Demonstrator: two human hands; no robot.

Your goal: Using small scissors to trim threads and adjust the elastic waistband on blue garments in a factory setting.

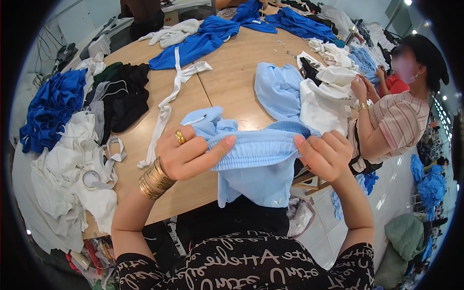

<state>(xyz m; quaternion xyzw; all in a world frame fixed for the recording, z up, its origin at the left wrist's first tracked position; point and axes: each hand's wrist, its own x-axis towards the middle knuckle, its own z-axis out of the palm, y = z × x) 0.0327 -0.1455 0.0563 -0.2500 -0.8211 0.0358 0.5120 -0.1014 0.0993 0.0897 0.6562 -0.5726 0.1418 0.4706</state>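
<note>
Between my two hands a light blue garment (261,181) is held up by its gathered elastic waistband, which stretches across just above the table's near edge. My left hand (186,152), with a gold ring and bangles at the wrist, is closed on the band's left end, thumb lying along it. At the other end my right hand (326,154) grips the band in its curled fingers. The lower part of the garment hangs down toward my lap, and another part lies on the table behind my left hand.
White cloth (72,169) with a tape roll (91,179), blue ruffled cloth (53,106) and black cloth (128,92) pile at left. A white strip (166,106) crosses the wooden table (232,58). Light blue cloth (278,89) lies ahead. A co-worker (396,106) handles white fabric at right.
</note>
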